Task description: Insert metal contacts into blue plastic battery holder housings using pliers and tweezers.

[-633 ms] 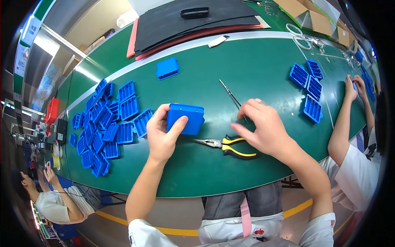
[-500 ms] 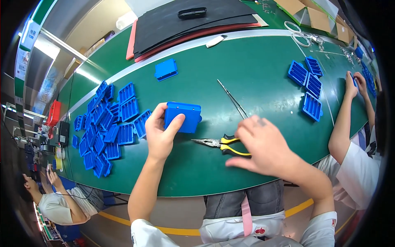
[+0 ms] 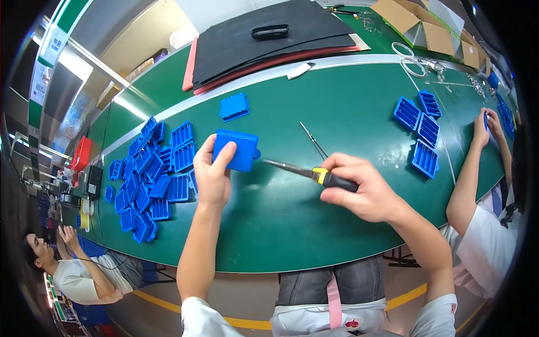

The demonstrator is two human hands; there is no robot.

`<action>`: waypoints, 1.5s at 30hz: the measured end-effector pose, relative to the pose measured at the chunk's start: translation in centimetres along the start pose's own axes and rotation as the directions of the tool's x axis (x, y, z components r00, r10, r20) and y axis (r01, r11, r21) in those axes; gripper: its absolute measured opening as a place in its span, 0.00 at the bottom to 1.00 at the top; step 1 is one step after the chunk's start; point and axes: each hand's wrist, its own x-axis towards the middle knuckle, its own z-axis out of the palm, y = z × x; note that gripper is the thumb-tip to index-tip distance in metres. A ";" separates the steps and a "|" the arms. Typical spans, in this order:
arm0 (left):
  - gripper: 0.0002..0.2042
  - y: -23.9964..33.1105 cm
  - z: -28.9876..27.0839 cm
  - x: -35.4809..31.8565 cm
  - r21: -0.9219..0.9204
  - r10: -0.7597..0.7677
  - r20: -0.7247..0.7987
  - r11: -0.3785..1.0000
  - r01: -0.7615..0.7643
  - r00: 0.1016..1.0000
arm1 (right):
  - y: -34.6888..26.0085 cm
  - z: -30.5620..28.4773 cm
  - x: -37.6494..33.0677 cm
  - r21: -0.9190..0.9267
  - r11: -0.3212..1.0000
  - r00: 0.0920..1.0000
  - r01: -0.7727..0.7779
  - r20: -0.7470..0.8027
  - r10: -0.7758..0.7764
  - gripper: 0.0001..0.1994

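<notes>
My left hand point(image 3: 214, 168) grips a blue plastic case point(image 3: 240, 151) above the table, thumb pressed on its flat face. A small round tab sticks out from the case's right side. In my right hand point(image 3: 362, 188) are needle-nose pliers point(image 3: 314, 173) with black and yellow handles, lifted off the table. Their long tips point left and end close to the case's tab, apart from it. Tweezers point(image 3: 314, 140) lie on the table just beyond the pliers. Farther back lies another blue case point(image 3: 234, 106), flat side up.
Left of my hand spreads a heap of blue compartmented trays point(image 3: 149, 174). Several more trays point(image 3: 418, 129) lie at right, near a co-worker's hands point(image 3: 485, 126). Black sheets point(image 3: 269, 50) are stacked at the back, with cardboard boxes point(image 3: 429, 28) at far right. Another person sits at far left.
My right hand has picked the needle-nose pliers up off the table and turned their tips toward the blue case. My left hand has shifted slightly left with the case.
</notes>
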 end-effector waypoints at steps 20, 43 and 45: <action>0.15 -0.4 2.7 -3.4 0.238 -0.018 0.253 0.970 -0.045 0.967 | 0.8 0.4 -0.8 -0.605 0.786 0.983 0.128 -0.026 -0.180 0.14; 0.14 -1.0 2.8 -3.7 0.267 -0.024 0.315 0.961 -0.064 0.949 | 0.9 0.6 -1.1 -0.721 0.678 0.981 0.145 0.016 -0.192 0.18; 0.14 -0.8 2.8 -3.7 0.267 -0.038 0.334 0.962 -0.056 0.942 | 1.0 0.4 -1.0 -0.691 0.702 0.977 0.171 0.025 -0.213 0.18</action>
